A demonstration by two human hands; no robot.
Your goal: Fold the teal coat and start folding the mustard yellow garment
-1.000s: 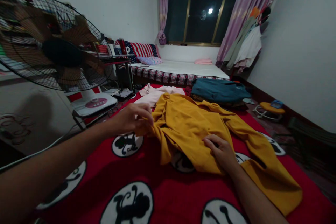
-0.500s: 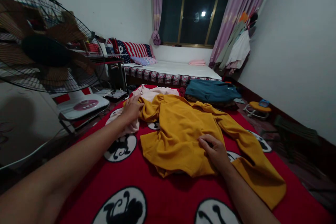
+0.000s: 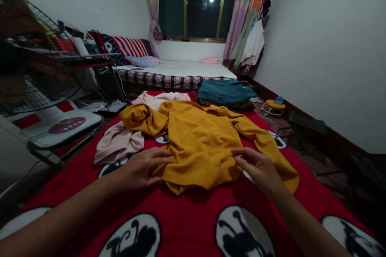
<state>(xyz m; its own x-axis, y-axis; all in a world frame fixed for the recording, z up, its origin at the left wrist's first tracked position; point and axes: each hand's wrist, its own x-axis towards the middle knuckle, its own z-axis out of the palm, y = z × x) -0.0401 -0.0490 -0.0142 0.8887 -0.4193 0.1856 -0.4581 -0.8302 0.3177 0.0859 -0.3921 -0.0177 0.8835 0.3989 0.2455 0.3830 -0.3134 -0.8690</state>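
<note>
A mustard-yellow long-sleeved top [image 3: 202,140] lies spread on a red blanket [image 3: 187,217] with round black-and-white prints. Its left-hand sleeve is bunched over a pale pink garment [image 3: 119,144], while the other sleeve stretches toward the lower right. At the top's lower left corner, my left hand [image 3: 147,166] is open, thumb and fingers apart, fingertips at the fabric. My right hand [image 3: 257,166] is by the lower right side of the top, fingers loosely curved and apart; whether they touch the cloth I cannot tell.
Folded teal clothing [image 3: 224,92] is piled at the blanket's far right. A fan [image 3: 33,56] stands at the left, over a white chair [image 3: 66,124]. Beyond lies a bed [image 3: 181,68]. Along the right wall are a small yellow-topped stool [image 3: 274,104] and a dark folding stool [image 3: 306,124].
My left hand has left the sleeve and come down to the top's lower left corner. My right hand has lifted slightly from the top toward its right side. The view has turned right.
</note>
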